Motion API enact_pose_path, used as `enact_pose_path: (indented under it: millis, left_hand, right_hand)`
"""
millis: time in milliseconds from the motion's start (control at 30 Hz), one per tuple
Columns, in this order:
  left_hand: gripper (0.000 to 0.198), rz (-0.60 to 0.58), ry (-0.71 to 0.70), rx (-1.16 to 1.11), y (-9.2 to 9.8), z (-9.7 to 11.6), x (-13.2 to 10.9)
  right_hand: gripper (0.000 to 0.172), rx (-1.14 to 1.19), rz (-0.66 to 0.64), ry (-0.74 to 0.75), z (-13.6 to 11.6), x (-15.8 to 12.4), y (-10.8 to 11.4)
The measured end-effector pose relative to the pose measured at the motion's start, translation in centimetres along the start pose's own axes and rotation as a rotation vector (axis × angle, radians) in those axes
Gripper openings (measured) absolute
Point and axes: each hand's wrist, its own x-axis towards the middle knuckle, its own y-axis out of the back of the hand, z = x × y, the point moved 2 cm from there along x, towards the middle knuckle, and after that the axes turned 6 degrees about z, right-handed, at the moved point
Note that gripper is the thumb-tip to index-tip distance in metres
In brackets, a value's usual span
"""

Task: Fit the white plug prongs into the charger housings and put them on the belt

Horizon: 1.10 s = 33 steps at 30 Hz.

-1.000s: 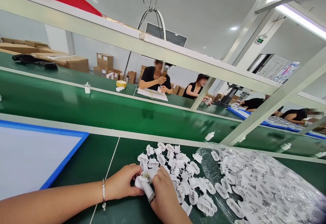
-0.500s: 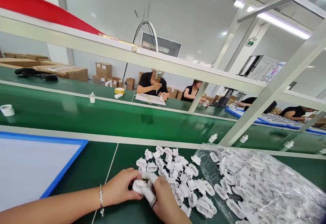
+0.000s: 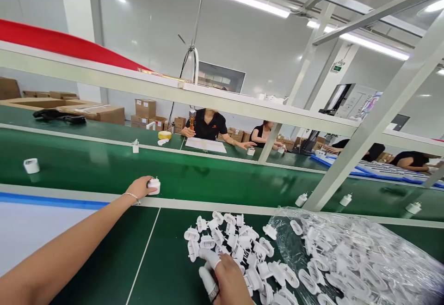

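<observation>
The fingers (image 3: 148, 183) of the left hand (image 3: 138, 188) are being curled around a small white plastic housing (image 3: 154, 186), which is being held upright at the near edge of a green conveyor belt (image 3: 86, 166). The right hand (image 3: 227, 279) is being kept low over a heap of white plastic plug parts (image 3: 222, 238). Two of its fingers (image 3: 210, 258) are being sheathed in white and are being held slightly spread, though whether anything is being pinched cannot be told. Just past these fingers, the heap is being borne by a green worktop (image 3: 114, 249). To their right, a clear plastic bag (image 3: 350, 259) packed with similar parts is being pressed against the heap. Beyond the left fingers, a white ring-shaped piece (image 3: 31, 166) is being carried on the belt. Far past it, a co-worker in black (image 3: 208, 125) is being seated at another worktop.
</observation>
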Motion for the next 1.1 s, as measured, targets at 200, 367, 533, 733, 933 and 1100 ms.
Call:
enact_pose_path:
  millis: [200,367,533,733,933,1100]
  left_hand:
    - [0.052,0.142,-0.269,0.052,0.6,3.0,-6.4]
    - [0.037,0.111,-0.776,-0.098,-1.7,3.8,-11.7]
    - [0.036,-0.280,-0.683,-0.221,-4.7,2.5,-10.3]
    - [0.036,-0.359,-0.523,-0.213,-3.3,2.7,-10.3]
    - [0.037,-0.401,-0.530,-0.216,-2.6,3.1,-11.1]
    - [0.035,-0.391,-0.533,-0.212,-2.8,3.1,-10.8]
  right_hand:
    - [0.012,-0.103,-0.485,0.078,-0.9,0.8,-0.3]
    - [0.029,-0.024,-0.717,0.128,-1.9,1.3,1.9]
    - [0.028,0.114,-0.682,0.018,-1.8,1.1,3.1]
    - [0.030,0.247,-0.663,-0.047,-1.3,0.9,3.1]
    - [0.027,0.274,-0.656,-0.119,-1.9,1.1,4.3]
    - [0.034,0.265,-0.653,-0.109,-1.7,1.1,4.0]
